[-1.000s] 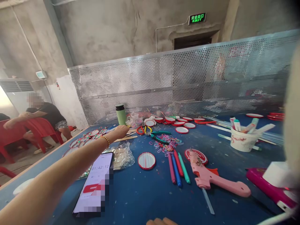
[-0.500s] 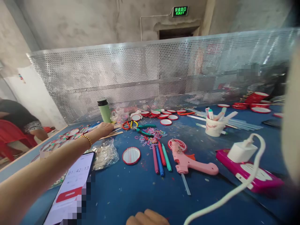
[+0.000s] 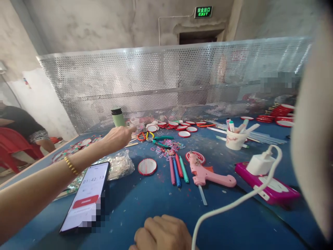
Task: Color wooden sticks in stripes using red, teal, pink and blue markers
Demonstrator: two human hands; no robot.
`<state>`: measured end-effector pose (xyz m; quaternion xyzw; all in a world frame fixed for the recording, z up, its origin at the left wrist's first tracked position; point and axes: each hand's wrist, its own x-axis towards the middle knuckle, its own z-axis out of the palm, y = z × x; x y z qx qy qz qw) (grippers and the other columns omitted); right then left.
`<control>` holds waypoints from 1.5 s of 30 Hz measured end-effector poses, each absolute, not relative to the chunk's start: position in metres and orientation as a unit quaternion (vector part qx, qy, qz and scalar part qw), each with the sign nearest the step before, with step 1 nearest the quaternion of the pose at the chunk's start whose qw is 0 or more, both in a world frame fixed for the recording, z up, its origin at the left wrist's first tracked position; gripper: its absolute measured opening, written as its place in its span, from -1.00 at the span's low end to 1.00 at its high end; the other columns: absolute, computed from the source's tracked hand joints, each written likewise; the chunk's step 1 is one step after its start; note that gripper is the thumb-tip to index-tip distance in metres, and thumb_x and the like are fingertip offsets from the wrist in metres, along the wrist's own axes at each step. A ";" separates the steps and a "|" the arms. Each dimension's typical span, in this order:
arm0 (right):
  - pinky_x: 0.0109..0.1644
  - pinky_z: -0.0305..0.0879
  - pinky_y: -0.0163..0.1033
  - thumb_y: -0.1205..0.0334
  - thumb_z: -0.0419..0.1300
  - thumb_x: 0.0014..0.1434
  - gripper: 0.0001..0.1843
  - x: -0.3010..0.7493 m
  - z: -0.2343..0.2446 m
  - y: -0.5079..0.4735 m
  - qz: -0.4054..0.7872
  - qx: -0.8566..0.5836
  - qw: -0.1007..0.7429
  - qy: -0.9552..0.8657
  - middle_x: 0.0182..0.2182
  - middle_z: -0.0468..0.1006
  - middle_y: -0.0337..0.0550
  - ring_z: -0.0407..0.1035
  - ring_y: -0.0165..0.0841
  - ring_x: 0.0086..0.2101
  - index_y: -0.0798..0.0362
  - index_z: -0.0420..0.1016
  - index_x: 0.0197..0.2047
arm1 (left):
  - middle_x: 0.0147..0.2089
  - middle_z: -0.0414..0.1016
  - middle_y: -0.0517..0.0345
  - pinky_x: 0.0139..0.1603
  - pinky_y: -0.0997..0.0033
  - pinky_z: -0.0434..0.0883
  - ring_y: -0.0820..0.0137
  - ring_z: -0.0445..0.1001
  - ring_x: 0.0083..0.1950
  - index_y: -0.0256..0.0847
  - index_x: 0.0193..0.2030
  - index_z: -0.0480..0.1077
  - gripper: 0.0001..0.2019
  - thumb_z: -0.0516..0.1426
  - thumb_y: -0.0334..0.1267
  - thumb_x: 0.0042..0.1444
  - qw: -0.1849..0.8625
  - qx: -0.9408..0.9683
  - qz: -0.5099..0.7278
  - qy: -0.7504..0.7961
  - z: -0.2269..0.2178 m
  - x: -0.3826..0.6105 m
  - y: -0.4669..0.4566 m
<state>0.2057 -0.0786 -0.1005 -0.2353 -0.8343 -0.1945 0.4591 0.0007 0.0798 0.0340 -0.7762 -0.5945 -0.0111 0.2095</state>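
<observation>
My left hand (image 3: 118, 137) reaches out over the far left of the table, in front of a green bottle (image 3: 118, 118) with a black cap. Its fingers are drawn together, and anything in them is hidden. Wooden sticks (image 3: 131, 144) lie just below it, and pliers with orange and yellow handles (image 3: 146, 136) are beside the fingertips. At the near edge my right hand (image 3: 163, 232) is curled closed, knuckles up, with its palm hidden. Ahead of it lies a red-rimmed round lid (image 3: 147, 167), pale inside with a thin red line.
Several coloured sticks (image 3: 178, 172) lie beside a pink glue gun (image 3: 205, 173). A phone (image 3: 85, 198) stands at left near a bag of sticks (image 3: 121, 166). At right are a paper cup of markers (image 3: 235, 139) and a magenta box (image 3: 270, 189) with a white cable (image 3: 231, 205).
My left hand has moved up and right from the wooden sticks toward the pliers. More of my right hand shows at the bottom. The whole view has shifted slightly.
</observation>
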 end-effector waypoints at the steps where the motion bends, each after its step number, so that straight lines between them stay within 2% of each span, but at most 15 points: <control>1: -0.57 -0.10 -0.24 0.31 0.04 0.32 -0.63 0.206 -0.099 -0.079 -0.184 -0.236 0.455 -0.839 -0.68 0.29 -0.34 0.16 -0.46 -0.68 0.02 0.23 -0.55 | -0.37 0.52 -0.01 -0.29 0.40 0.34 0.32 0.50 -0.38 -0.31 0.05 0.38 -0.69 -0.07 -0.42 0.26 0.211 -0.778 -0.009 -0.592 0.035 0.007 0.065; 5: -0.41 0.07 -0.21 0.31 0.10 0.28 -0.74 0.214 -0.084 -0.083 -0.130 -0.310 0.406 -0.850 -0.53 0.42 -0.24 0.29 -0.36 -0.50 0.02 0.30 -0.48 | -0.24 0.55 -0.02 -0.30 0.40 0.34 0.32 0.50 -0.32 -0.24 0.06 0.40 -0.65 -0.07 -0.38 0.22 0.206 -0.815 -0.091 -0.534 0.027 0.028 -0.004; 7: -0.33 0.11 -0.18 0.38 0.13 0.23 -0.81 0.223 -0.075 -0.082 -0.149 -0.371 0.376 -0.836 -0.46 0.47 -0.20 0.31 -0.29 -0.42 0.03 0.35 -0.43 | -0.24 0.55 0.00 -0.30 0.41 0.35 0.33 0.49 -0.32 -0.22 0.02 0.42 -0.66 -0.07 -0.37 0.21 0.196 -0.809 -0.144 -0.535 0.021 0.034 -0.036; 9: -0.19 0.19 -0.14 0.42 0.15 0.23 -0.90 0.234 -0.067 -0.076 -0.174 -0.408 0.349 -0.826 -0.34 0.54 -0.14 0.37 -0.24 -0.29 0.04 0.43 -0.27 | -0.26 0.53 0.01 -0.32 0.41 0.35 0.34 0.48 -0.35 -0.19 -0.04 0.45 -0.70 -0.07 -0.31 0.24 0.174 -0.799 -0.188 -0.544 0.015 0.038 -0.060; 12: 0.08 0.21 -0.02 0.39 0.13 0.28 -0.65 0.251 -0.059 -0.061 -0.239 -0.475 0.284 -0.798 -0.01 0.56 0.08 0.37 -0.12 0.00 0.16 0.37 0.13 | -0.35 0.50 0.04 -0.44 0.40 0.32 0.33 0.46 -0.43 -0.17 -0.15 0.46 -0.71 -0.09 -0.25 0.29 0.138 -0.796 -0.229 -0.543 0.004 0.043 -0.084; 14: 0.24 0.10 0.09 0.30 0.10 0.34 -0.56 0.258 -0.058 -0.050 -0.265 -0.486 0.233 -0.799 0.06 0.54 0.19 0.30 -0.04 0.15 0.28 0.29 0.23 | -0.37 0.51 0.04 -0.47 0.41 0.33 0.32 0.50 -0.45 -0.16 -0.14 0.48 -0.66 -0.12 -0.23 0.33 0.112 -0.795 -0.250 -0.541 -0.010 0.046 -0.096; 17: 0.35 -0.04 0.16 0.14 0.03 0.40 -0.48 0.260 -0.060 -0.040 -0.251 -0.480 0.171 -0.823 0.11 0.51 0.25 0.27 -0.04 0.21 0.33 0.26 0.28 | -0.33 0.55 -0.01 -0.52 0.40 0.39 0.30 0.54 -0.46 -0.12 -0.13 0.52 -0.64 -0.12 -0.30 0.31 0.101 -0.804 -0.292 -0.509 -0.042 0.052 -0.117; 20: 0.37 -0.09 0.18 0.04 -0.01 0.41 -0.41 0.258 -0.064 -0.036 -0.245 -0.480 0.150 -0.829 0.09 0.52 0.27 0.34 -0.05 0.17 0.34 0.25 0.30 | -0.14 0.58 -0.08 -0.46 0.41 0.50 0.28 0.60 -0.35 -0.04 0.01 0.49 -0.67 -0.06 -0.32 0.30 0.082 -0.807 -0.339 -0.477 -0.074 0.059 -0.139; 23: 0.35 -0.07 0.19 -0.01 0.03 0.39 -0.39 0.256 -0.065 -0.036 -0.261 -0.500 0.154 -0.811 -0.01 0.58 0.26 0.40 -0.02 0.09 0.36 0.30 0.26 | -0.12 0.58 -0.10 -0.30 0.37 0.57 0.25 0.62 -0.22 -0.01 0.11 0.45 -0.63 -0.08 -0.32 0.32 0.074 -0.787 -0.389 -0.473 -0.091 0.067 -0.150; 26: 0.32 0.02 0.18 0.01 0.04 0.38 -0.42 0.257 -0.065 -0.041 -0.273 -0.498 0.161 -0.807 -0.12 0.60 0.22 0.42 -0.02 0.03 0.36 0.34 0.22 | -0.10 0.57 -0.09 -0.30 0.37 0.57 0.26 0.61 -0.22 -0.04 0.13 0.45 -0.61 -0.08 -0.36 0.31 0.068 -0.772 -0.411 -0.481 -0.091 0.072 -0.149; 31: 0.17 0.25 0.10 0.12 0.16 0.32 -0.54 0.257 -0.068 -0.063 -0.281 -0.490 0.163 -0.809 -0.13 0.60 0.15 0.45 -0.05 -0.06 0.27 0.38 0.17 | -0.18 0.54 -0.06 -0.33 0.44 0.55 0.31 0.59 -0.27 -0.07 0.05 0.51 -0.64 -0.06 -0.36 0.30 0.001 -0.767 -0.435 -0.472 -0.085 0.072 -0.137; 36: 0.11 0.32 0.07 0.18 0.24 0.25 -0.60 0.256 -0.072 -0.096 -0.277 -0.482 0.195 -0.808 -0.09 0.59 0.15 0.43 -0.05 -0.05 0.22 0.43 0.09 | -0.28 0.49 -0.02 -0.36 0.46 0.49 0.35 0.52 -0.31 -0.14 -0.04 0.53 -0.66 -0.08 -0.35 0.33 -0.028 -0.756 -0.473 -0.451 -0.086 0.071 -0.132; 39: 0.07 0.35 0.06 0.18 0.18 0.28 -0.59 0.262 -0.076 -0.121 -0.279 -0.451 0.237 -0.814 -0.10 0.60 0.16 0.44 -0.06 -0.06 0.23 0.42 0.12 | -0.32 0.48 0.01 -0.36 0.47 0.45 0.36 0.49 -0.33 -0.14 -0.08 0.53 -0.67 -0.07 -0.34 0.34 -0.042 -0.749 -0.484 -0.450 -0.086 0.070 -0.133; 42: -0.01 0.37 0.02 0.18 0.07 0.34 -0.61 0.274 -0.076 -0.142 -0.257 -0.432 0.263 -0.823 -0.14 0.59 0.08 0.45 -0.11 -0.12 0.13 0.40 0.17 | -0.35 0.49 0.04 -0.37 0.46 0.40 0.37 0.48 -0.35 -0.13 -0.11 0.52 -0.71 -0.04 -0.33 0.32 -0.061 -0.744 -0.490 -0.450 -0.083 0.068 -0.135; 45: 0.00 0.34 -0.05 0.30 0.01 0.37 -0.61 0.286 -0.067 -0.139 -0.241 -0.433 0.260 -0.829 -0.08 0.57 0.00 0.42 -0.17 -0.06 0.01 0.40 0.22 | -0.42 0.51 0.11 -0.43 0.47 0.29 0.38 0.45 -0.41 -0.12 -0.19 0.51 -0.76 0.00 -0.31 0.29 -0.098 -0.745 -0.465 -0.468 -0.075 0.066 -0.133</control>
